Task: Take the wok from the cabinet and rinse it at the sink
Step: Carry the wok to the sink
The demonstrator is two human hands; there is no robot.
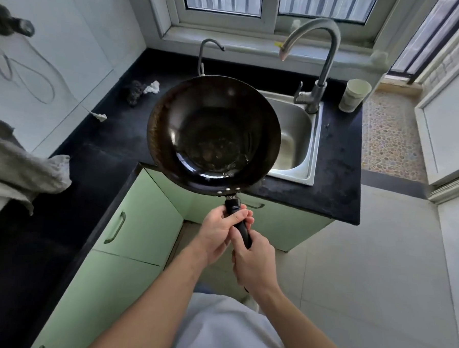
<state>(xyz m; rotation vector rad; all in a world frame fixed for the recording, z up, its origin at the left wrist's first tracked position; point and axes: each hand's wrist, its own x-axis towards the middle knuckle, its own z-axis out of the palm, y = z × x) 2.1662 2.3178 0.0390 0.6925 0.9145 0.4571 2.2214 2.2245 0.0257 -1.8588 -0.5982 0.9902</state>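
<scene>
A dark round wok hangs in the air over the counter's front edge and the left part of the steel sink. Its bowl faces up and looks wet and shiny inside. Both hands grip its black handle. My left hand wraps the part nearest the bowl, and my right hand holds the end. A tall curved tap stands behind the sink, its spout up and to the right of the wok. I see no water running.
A black counter runs in an L over green cabinets with closed doors. A white cup stands right of the tap. A thin second tap, a dark scrubber and a grey cloth lie to the left.
</scene>
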